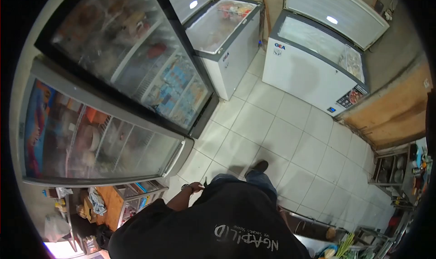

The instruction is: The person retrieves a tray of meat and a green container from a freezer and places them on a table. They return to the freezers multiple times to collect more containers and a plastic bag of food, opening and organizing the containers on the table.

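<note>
We see the left hand [198, 186] low at the hip, its grip impossible to tell; the right hand is out of view. The glass-door fridge [104, 145] stands nearest, ahead and left.

The upper display fridge [136, 50] fills the upper left of the frame, with the lower display fridge [100, 136] just below it at middle left. One chest freezer [227, 45] stands at top centre and a second chest freezer [313, 72] to its right, with the tiled floor [272, 131] spreading below both. The left hand [197, 186] sits at lower centre, near the corner of the lower display fridge. A wooden surface [109, 204] lies at lower left, a shelf rack [395, 172] at the right edge.
</note>
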A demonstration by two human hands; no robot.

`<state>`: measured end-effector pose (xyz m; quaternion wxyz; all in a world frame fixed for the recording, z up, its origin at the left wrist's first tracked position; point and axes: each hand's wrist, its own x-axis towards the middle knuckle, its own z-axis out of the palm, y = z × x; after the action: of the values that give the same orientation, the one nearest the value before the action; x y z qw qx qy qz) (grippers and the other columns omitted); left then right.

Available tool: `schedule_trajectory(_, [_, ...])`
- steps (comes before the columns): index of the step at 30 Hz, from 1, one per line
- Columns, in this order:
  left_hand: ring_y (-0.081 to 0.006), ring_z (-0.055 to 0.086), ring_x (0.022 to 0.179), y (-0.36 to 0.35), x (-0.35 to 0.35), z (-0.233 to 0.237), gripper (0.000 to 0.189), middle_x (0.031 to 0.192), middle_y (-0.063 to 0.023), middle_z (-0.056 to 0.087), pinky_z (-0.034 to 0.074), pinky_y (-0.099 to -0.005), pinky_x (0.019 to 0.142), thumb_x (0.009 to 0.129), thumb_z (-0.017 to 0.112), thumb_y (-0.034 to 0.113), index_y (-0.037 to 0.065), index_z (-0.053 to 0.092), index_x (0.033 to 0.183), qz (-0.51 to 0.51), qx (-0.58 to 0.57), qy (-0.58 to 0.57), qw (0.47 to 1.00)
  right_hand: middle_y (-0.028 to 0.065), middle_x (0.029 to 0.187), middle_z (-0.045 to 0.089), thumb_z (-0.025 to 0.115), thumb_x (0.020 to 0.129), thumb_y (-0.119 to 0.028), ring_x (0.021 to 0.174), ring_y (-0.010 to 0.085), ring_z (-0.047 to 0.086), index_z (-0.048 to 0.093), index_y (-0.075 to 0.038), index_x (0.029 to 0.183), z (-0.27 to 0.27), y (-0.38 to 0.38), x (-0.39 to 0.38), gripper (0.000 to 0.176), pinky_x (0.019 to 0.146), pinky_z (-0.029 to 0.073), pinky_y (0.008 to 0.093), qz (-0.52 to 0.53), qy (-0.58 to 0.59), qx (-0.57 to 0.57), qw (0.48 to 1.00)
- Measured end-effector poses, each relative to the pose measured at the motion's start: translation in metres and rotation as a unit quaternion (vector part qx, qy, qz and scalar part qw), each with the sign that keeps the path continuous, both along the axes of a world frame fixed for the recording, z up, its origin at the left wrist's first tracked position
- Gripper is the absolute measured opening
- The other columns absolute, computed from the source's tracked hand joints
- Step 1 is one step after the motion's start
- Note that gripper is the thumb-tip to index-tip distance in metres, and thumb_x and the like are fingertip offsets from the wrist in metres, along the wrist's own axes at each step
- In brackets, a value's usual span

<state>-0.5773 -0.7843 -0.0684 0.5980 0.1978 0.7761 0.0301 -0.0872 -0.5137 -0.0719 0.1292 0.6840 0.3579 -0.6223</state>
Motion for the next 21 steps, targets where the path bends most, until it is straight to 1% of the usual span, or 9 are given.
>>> schedule_trajectory(2, [-0.0341, 0.055, 0.113, 0.068, -0.018, 0.019, 0.066, 0.119, -0.0177, 0.06, 0.044, -0.0421, 0.096, 0.077, 0.064, 0.056, 0.009, 0.056, 0.123, 0.033, 0.037, -0.01, 0.999, 0.0122, 0.098, 0.058, 0.055, 0.088, -0.027, 0.088, 0.0326, 0.06, 0.048, -0.012, 0.127, -0.007, 0.073, -0.019, 0.042, 0.061, 0.056, 0.0517, 0.019, 0.0, -0.013, 1.0])
schedule_trajectory(4, [-0.0339, 0.058, 0.108, 0.126, -0.049, -0.027, 0.059, 0.116, -0.0199, 0.061, 0.045, -0.0411, 0.092, 0.082, 0.063, 0.048, 0.01, 0.054, 0.125, 0.012, 0.146, 0.145, 0.978, 0.0124, 0.098, 0.057, 0.055, 0.088, -0.027, 0.088, 0.0331, 0.06, 0.048, -0.012, 0.126, -0.014, 0.151, -0.041, 0.041, 0.06, 0.056, 0.052, 0.04, -0.003, -0.019, 0.999])
schedule_trajectory(5, [-0.0345, 0.06, 0.103, 0.165, -0.057, 0.002, 0.052, 0.111, -0.0189, 0.064, 0.046, -0.0406, 0.089, 0.084, 0.062, 0.042, 0.011, 0.055, 0.125, 0.036, 0.219, 0.166, 0.961, 0.0125, 0.098, 0.057, 0.055, 0.088, -0.027, 0.088, 0.0334, 0.06, 0.048, -0.012, 0.126, -0.017, 0.189, -0.051, 0.041, 0.06, 0.056, 0.0521, 0.053, -0.006, -0.02, 0.998])
schedule_trajectory(8, [-0.0144, 0.061, 0.083, 0.266, -0.077, 0.046, 0.042, 0.096, -0.0104, 0.066, 0.049, -0.0288, 0.069, 0.086, 0.062, 0.03, 0.011, 0.056, 0.123, 0.181, 0.302, 0.153, 0.923, 0.0165, 0.113, 0.056, 0.055, 0.092, -0.027, 0.093, 0.0295, 0.058, 0.034, -0.013, 0.139, 0.017, 0.293, -0.087, 0.053, 0.072, 0.057, 0.0506, 0.103, 0.001, 0.067, 0.992])
schedule_trajectory(10, [-0.0124, 0.06, 0.079, 0.319, -0.086, 0.056, 0.043, 0.093, -0.0101, 0.066, 0.048, -0.0263, 0.066, 0.087, 0.061, 0.029, 0.011, 0.054, 0.126, 0.235, 0.312, 0.101, 0.915, 0.0177, 0.119, 0.055, 0.052, 0.094, -0.025, 0.101, 0.0321, 0.057, 0.032, -0.013, 0.141, 0.032, 0.355, -0.115, 0.052, 0.074, 0.057, 0.0499, 0.106, -0.012, 0.062, 0.992])
schedule_trajectory(14, [-0.0187, 0.061, 0.081, 0.399, -0.095, 0.021, 0.049, 0.098, -0.01, 0.065, 0.049, -0.0327, 0.071, 0.089, 0.059, 0.039, 0.01, 0.051, 0.129, 0.16, 0.266, 0.118, 0.943, 0.0155, 0.132, 0.047, 0.05, 0.095, -0.024, 0.113, 0.0376, 0.053, 0.03, -0.015, 0.141, 0.048, 0.426, -0.169, 0.051, 0.077, 0.056, 0.0502, 0.017, 0.056, 0.079, 0.995])
schedule_trajectory(17, [-0.0233, 0.059, 0.098, 0.453, -0.109, 0.018, 0.06, 0.114, -0.0156, 0.06, 0.048, -0.0343, 0.078, 0.09, 0.048, 0.056, 0.01, 0.051, 0.128, 0.121, 0.277, -0.067, 0.951, 0.0136, 0.132, 0.048, 0.051, 0.094, -0.025, 0.109, 0.0381, 0.054, 0.034, -0.018, 0.139, 0.025, 0.443, -0.183, 0.049, 0.077, 0.052, 0.0546, -0.05, 0.082, 0.024, 0.995])
schedule_trajectory(18, [-0.024, 0.059, 0.099, 0.472, -0.122, 0.021, 0.063, 0.106, -0.0164, 0.064, 0.048, -0.0366, 0.079, 0.088, 0.046, 0.062, 0.009, 0.06, 0.118, -0.07, 0.272, 0.03, 0.959, 0.013, 0.13, 0.05, 0.052, 0.093, -0.025, 0.105, 0.0377, 0.056, 0.037, -0.02, 0.137, 0.014, 0.443, -0.182, 0.047, 0.076, 0.051, 0.0568, -0.059, 0.078, 0.008, 0.995])
schedule_trajectory(21, [-0.0276, 0.06, 0.096, 0.554, -0.178, 0.031, 0.063, 0.09, -0.0134, 0.068, 0.046, -0.0403, 0.085, 0.086, 0.043, 0.067, 0.012, 0.072, 0.095, -0.039, 0.034, -0.02, 0.998, 0.0135, 0.119, 0.055, 0.049, 0.094, -0.029, 0.099, 0.0346, 0.059, 0.044, -0.013, 0.127, 0.009, 0.439, -0.187, 0.037, 0.073, 0.05, 0.0507, 0.083, 0.087, 0.057, 0.991])
